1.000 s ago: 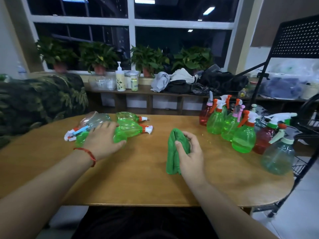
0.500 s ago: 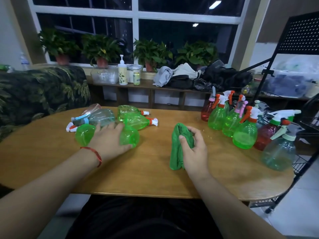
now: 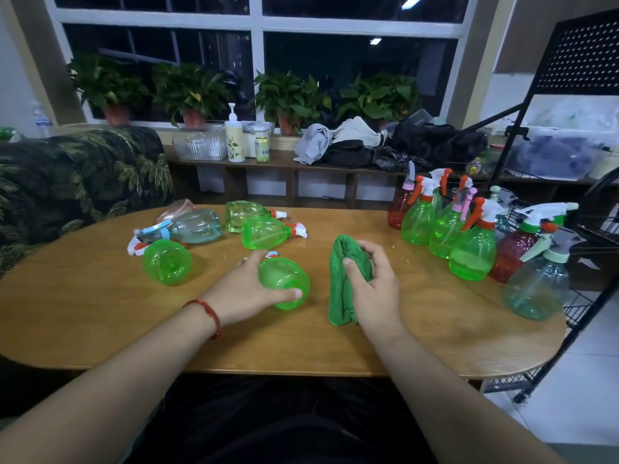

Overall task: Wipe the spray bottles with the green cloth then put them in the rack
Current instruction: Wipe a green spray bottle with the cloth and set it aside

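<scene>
My left hand (image 3: 246, 291) grips a green spray bottle (image 3: 284, 279) lying on its side near the middle of the wooden table (image 3: 100, 316), its base towards me. My right hand (image 3: 373, 289) holds the folded green cloth (image 3: 341, 279) just to the right of that bottle. Several more bottles lie on their sides at the back left: a green one (image 3: 167, 261), a clear bluish one (image 3: 194, 226), and two green ones (image 3: 264, 232). Several upright bottles (image 3: 472, 252) stand in a group at the right end. The black wire rack (image 3: 589, 229) stands beyond the table's right edge.
A leaf-patterned sofa (image 3: 73, 175) sits at the left. A low wooden shelf (image 3: 288, 165) under the window carries a pump bottle, a can, a clear bin and heaped clothes. Potted plants (image 3: 294, 98) line the sill.
My left hand has pulled one green bottle out of the group at the left and towards the table's middle, now gripping it. My right hand keeps hold of the cloth.
</scene>
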### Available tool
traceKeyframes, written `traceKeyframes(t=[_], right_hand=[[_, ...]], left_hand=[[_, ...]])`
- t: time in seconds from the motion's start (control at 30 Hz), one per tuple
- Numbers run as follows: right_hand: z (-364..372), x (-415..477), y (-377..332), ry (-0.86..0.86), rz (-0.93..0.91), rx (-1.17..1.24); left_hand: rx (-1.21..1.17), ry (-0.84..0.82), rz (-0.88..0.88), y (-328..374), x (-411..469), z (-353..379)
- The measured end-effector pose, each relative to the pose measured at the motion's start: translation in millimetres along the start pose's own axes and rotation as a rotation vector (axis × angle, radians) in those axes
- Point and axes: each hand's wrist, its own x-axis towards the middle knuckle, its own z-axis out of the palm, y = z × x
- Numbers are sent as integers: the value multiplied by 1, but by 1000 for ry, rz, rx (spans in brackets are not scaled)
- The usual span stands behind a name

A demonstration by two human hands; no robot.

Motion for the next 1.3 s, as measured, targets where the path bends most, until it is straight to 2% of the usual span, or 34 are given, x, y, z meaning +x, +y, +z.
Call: traceKeyframes(t=[0.1, 0.23, 0.33, 0.47, 0.53, 0.63, 0.73, 0.9, 1.13, 1.3], right_hand=[[-1, 0, -1, 6, 1, 9], [-2, 0, -2, -10, 18, 24], [-3, -1, -3, -19, 25, 32], [-2, -1, -1, -44, 14, 42], [-1, -3, -1, -76, -19, 40], [0, -7, -3, -134, -184, -24], [1, -9, -5, -183, -346, -127], [2, -10, -6, -179, -426, -190], [1, -9, -10, -127, -459, -218], [2, -8, -11, -134, -453, -228]], left_hand=[[50, -49, -13, 4, 5, 4], [-79, -71, -2, 7, 9, 4], [-168, -27, 64, 1, 6, 12], [-171, 172, 301, -9, -8, 34], [-189, 221, 440, -10, -12, 41], [-171, 254, 580, -8, -17, 46], [-150, 257, 614, -3, -20, 45], [-107, 270, 603, -2, -19, 44], [11, 217, 656, -5, -16, 45], [58, 269, 688, -2, -17, 47]])
